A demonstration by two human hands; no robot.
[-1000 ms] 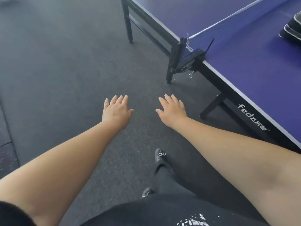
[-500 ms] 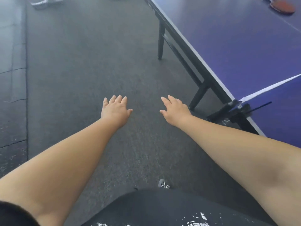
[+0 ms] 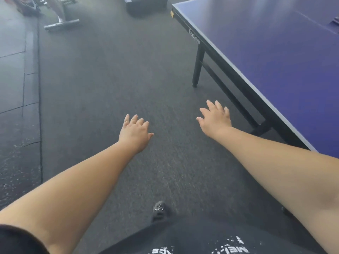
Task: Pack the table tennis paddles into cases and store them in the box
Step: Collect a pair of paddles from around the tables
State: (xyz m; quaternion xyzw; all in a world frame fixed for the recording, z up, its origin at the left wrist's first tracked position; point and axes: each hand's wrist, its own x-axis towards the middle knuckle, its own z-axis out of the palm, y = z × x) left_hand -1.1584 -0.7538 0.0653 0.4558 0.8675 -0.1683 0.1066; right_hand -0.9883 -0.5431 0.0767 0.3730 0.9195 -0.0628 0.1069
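Dark carpet floor; blue table at right, black legs; left hand and right hand stretched over the floor, fingers spread, holding nothing; dark box far ahead, contents unclear.

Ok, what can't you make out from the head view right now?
- Dark box-like object: cut off by the top edge, blurred.
- Something on the table at the right edge: cropped, unidentifiable.
- Paddles, cases: none identifiable.
- Left hand, right hand: palms face away.

Blk tee, white print; blk shoe.
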